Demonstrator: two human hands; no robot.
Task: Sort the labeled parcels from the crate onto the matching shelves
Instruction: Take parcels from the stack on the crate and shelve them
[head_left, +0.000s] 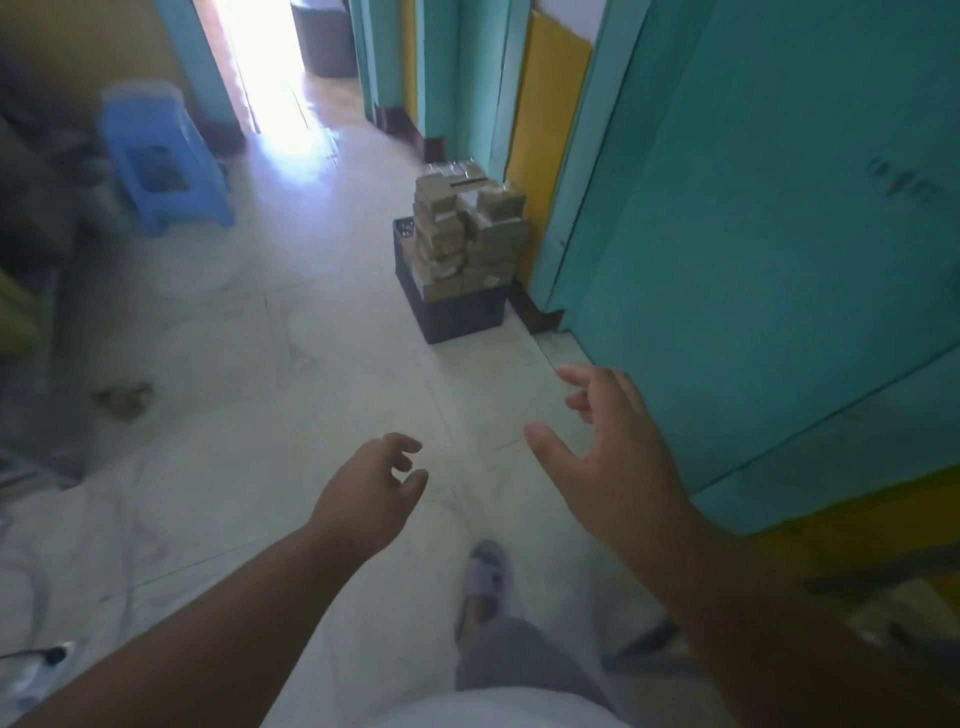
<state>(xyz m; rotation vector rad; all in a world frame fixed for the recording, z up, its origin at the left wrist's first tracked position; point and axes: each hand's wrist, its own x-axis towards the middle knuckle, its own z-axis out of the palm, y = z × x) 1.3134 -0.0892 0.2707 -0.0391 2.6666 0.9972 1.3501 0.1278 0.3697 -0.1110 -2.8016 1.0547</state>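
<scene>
A dark crate (457, 317) stands on the pale floor by the teal wall, some way ahead of me. Several brown cardboard parcels (467, 234) are stacked high in it, well above its rim. My left hand (371, 493) reaches forward over the floor, fingers loosely curled, holding nothing. My right hand (608, 441) is stretched out beside it with spread fingers, also empty. Both hands are well short of the crate. No shelves are in view.
A teal door or panel (753, 260) runs along the right. A blue plastic stool (161, 161) stands at the left. A bright doorway (275, 78) lies ahead. My slippered foot (485, 577) steps on the tiled floor. A cable and plug (52, 657) lie at the lower left.
</scene>
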